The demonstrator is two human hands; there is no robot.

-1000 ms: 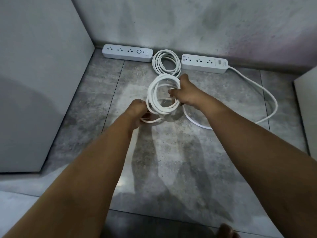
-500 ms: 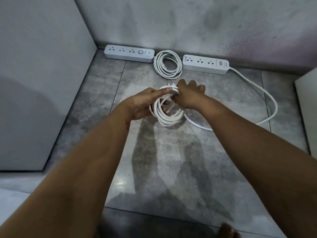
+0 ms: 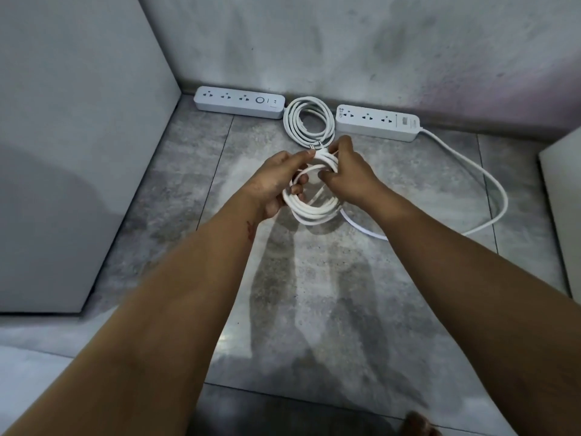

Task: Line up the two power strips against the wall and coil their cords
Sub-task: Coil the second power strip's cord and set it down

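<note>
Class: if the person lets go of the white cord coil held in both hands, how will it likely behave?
The held coil would probably spring looser: both hands pinch its loops together. It looks light, hanging without sagging much. The uncoiled tail lies limp, so probably floppy.

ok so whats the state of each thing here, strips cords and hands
left power strip: flat on the floor against the wall
right power strip: flat on the floor against the wall
coiled cord: finished coil lying between the strips
second cord: partly coiled in the hands, the rest loose on the floor
left hand: gripping the coil
right hand: gripping the coil near the plug
</note>
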